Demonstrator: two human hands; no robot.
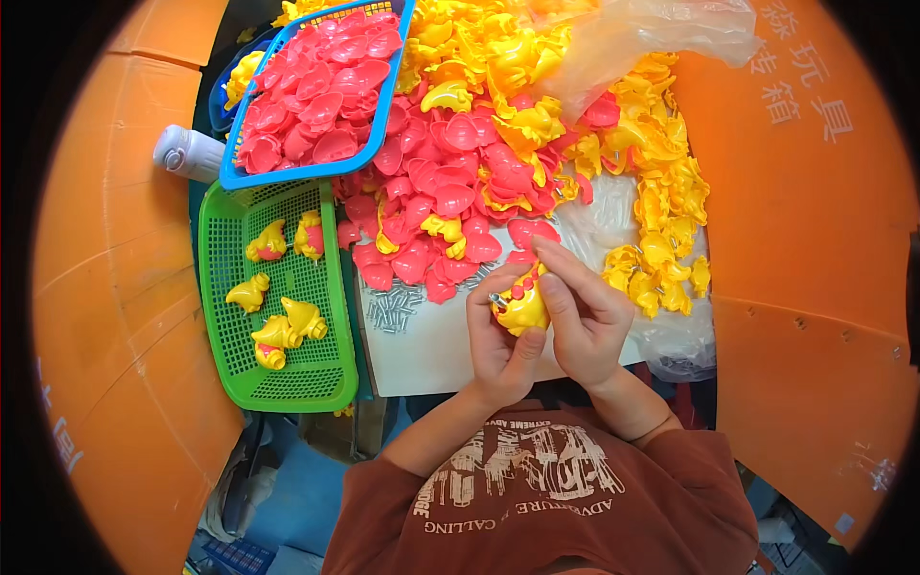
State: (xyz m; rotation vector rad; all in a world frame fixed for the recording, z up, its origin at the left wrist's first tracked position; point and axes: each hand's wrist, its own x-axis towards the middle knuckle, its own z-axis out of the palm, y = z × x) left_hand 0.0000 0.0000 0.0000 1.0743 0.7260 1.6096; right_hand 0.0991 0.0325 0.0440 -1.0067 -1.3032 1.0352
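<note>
Close in front of my body, both hands hold a yellow plastic toy figure piece (525, 312) with red parts along its upper side. A small silver metal pin (497, 300) sticks out of its left end. My left hand (500, 347) is closed around the piece's left and lower side. From the right, my right hand (586, 324) grips it, thumb and fingers against the red parts. Just beyond the hands lie loose red plastic shells (533, 232). Left of my left hand, several metal pins (394, 309) are scattered on the white work surface (412, 362).
At left, a green basket (347, 369) holds several yellow-and-red toy pieces (277, 332). A blue basket (230, 172) full of red shells stands beyond it, beside a white bottle (188, 153). Yellow parts (661, 192) and a clear plastic bag (642, 38) lie far and right. Orange panels (795, 240) flank both sides.
</note>
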